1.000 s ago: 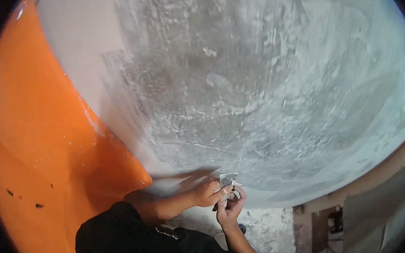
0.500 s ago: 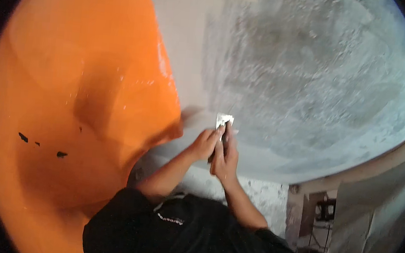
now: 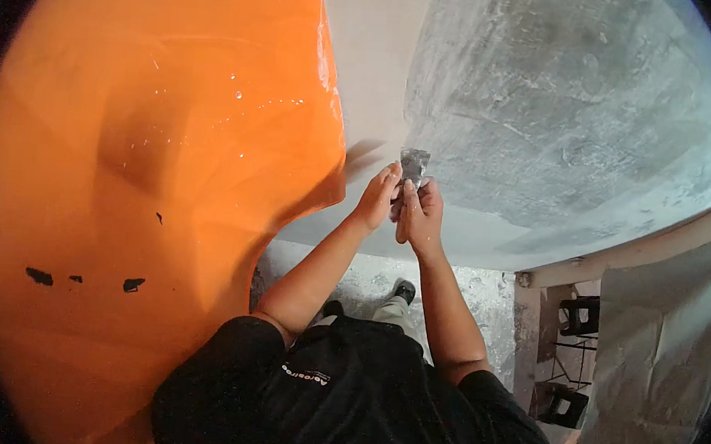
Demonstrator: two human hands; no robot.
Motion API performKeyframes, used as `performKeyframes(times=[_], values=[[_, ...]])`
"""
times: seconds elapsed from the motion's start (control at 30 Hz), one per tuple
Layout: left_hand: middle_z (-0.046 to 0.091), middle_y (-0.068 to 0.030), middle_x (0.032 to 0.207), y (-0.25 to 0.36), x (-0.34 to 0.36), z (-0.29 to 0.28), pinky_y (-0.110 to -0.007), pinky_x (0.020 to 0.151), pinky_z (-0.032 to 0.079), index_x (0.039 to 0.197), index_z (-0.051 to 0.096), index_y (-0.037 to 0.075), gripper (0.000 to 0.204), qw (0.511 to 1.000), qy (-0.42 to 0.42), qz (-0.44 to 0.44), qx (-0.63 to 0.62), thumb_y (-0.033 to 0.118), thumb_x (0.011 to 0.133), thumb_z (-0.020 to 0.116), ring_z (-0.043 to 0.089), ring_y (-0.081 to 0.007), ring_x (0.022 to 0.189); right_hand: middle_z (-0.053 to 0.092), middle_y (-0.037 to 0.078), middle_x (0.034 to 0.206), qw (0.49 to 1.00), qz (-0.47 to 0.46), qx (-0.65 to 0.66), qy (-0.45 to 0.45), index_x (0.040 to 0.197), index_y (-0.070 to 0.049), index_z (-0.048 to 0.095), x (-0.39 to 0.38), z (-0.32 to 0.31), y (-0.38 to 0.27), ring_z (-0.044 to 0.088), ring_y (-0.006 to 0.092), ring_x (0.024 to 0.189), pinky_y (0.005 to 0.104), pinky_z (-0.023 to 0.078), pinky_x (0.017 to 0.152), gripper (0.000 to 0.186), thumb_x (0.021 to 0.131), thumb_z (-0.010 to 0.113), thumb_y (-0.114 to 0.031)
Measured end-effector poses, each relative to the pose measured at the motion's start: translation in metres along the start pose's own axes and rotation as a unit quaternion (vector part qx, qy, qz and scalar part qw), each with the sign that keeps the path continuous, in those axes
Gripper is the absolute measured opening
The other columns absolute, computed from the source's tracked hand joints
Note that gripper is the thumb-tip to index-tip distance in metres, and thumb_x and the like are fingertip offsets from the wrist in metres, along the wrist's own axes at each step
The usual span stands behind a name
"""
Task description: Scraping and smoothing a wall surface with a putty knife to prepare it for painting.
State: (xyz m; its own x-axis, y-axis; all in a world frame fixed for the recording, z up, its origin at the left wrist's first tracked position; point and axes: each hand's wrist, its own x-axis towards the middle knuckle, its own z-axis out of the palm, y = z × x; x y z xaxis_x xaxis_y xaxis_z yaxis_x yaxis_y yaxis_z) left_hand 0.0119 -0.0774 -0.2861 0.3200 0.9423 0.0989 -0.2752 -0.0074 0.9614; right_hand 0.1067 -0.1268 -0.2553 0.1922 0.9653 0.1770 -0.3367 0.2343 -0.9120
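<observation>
A putty knife (image 3: 414,166) with a smeared grey blade points up and away from me, in front of the wall. My right hand (image 3: 424,215) is closed around its handle, the thumb lying along it towards the blade. At the knife's left side is my left hand (image 3: 380,194), its fingers closed against the tool near the base of the blade. Part of the handle and some left fingertips are hidden between the hands. Behind them rises a wall with a rough grey patch (image 3: 534,111) beside a smoother pale strip (image 3: 371,46).
Orange sheeting (image 3: 210,142) with white specks and a few dark holes covers the left side. Below lies a stained pale floor (image 3: 475,309), with my shoe (image 3: 404,291) on it. Dark stools (image 3: 580,316) and a hanging grey sheet (image 3: 656,358) are at lower right.
Both hands and the putty knife have moved up in the view, away from my body, and my arms are more stretched. The view has shifted, so more floor and my feet show.
</observation>
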Motion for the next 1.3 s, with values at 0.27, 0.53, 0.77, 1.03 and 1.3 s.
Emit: performKeyframes(times=[0.27,0.53,0.77,1.03,1.3], values=[[0.058,-0.0012,0.083,-0.026,0.027,0.027,-0.028,0.065,0.044,0.099,0.057,0.004,0.053,0.999,0.016,0.039,0.014,0.048,0.103,0.027,0.052,-0.0099,0.074,0.050,0.000,0.056,0.987,0.005,-0.158,0.013,0.067,-0.004,0.051,0.044,-0.029,0.019,0.041,0.0076,0.048,0.0254,0.035,0.046,0.044,0.102,0.045,-0.029],[0.055,0.0020,0.072,-0.028,0.044,0.036,-0.024,0.054,0.040,0.085,0.057,0.008,0.052,0.993,0.048,-0.054,-0.096,0.049,0.102,0.030,0.049,-0.0051,0.064,0.049,-0.003,0.055,0.946,-0.048,-0.316,-0.044,0.067,-0.004,0.049,0.066,-0.055,0.013,0.043,0.0082,0.054,0.0264,0.037,0.055,0.041,0.102,0.046,-0.025],[0.052,0.0021,0.060,-0.023,0.031,0.046,-0.023,0.037,0.035,0.084,0.056,0.008,0.047,0.998,0.034,-0.016,-0.043,0.045,0.103,0.034,0.046,-0.0062,0.042,0.049,-0.001,0.053,0.971,0.069,-0.170,-0.155,0.075,-0.005,0.051,0.061,-0.064,-0.015,0.046,0.0088,0.047,0.0232,0.037,0.047,0.036,0.103,0.042,-0.024],[0.056,-0.0018,0.061,-0.025,0.008,0.038,-0.024,0.038,0.043,0.088,0.057,0.004,0.046,0.996,0.068,-0.030,0.041,0.043,0.102,0.038,0.053,-0.0112,0.042,0.051,0.004,0.056,0.962,0.230,-0.041,-0.144,0.076,-0.006,0.051,0.036,-0.075,0.015,0.048,0.0119,0.045,0.0255,0.040,0.043,0.045,0.102,0.040,-0.040],[0.056,0.0018,0.075,-0.055,-0.007,-0.013,-0.021,0.059,0.043,0.104,0.057,0.007,0.050,0.994,0.050,-0.004,0.093,0.050,0.102,0.032,0.053,-0.0060,0.063,0.044,0.001,0.051,0.976,0.197,-0.048,-0.077,0.068,-0.009,0.050,0.034,-0.035,0.053,0.043,0.0103,0.040,0.0256,0.031,0.036,0.055,0.099,0.039,-0.053]])
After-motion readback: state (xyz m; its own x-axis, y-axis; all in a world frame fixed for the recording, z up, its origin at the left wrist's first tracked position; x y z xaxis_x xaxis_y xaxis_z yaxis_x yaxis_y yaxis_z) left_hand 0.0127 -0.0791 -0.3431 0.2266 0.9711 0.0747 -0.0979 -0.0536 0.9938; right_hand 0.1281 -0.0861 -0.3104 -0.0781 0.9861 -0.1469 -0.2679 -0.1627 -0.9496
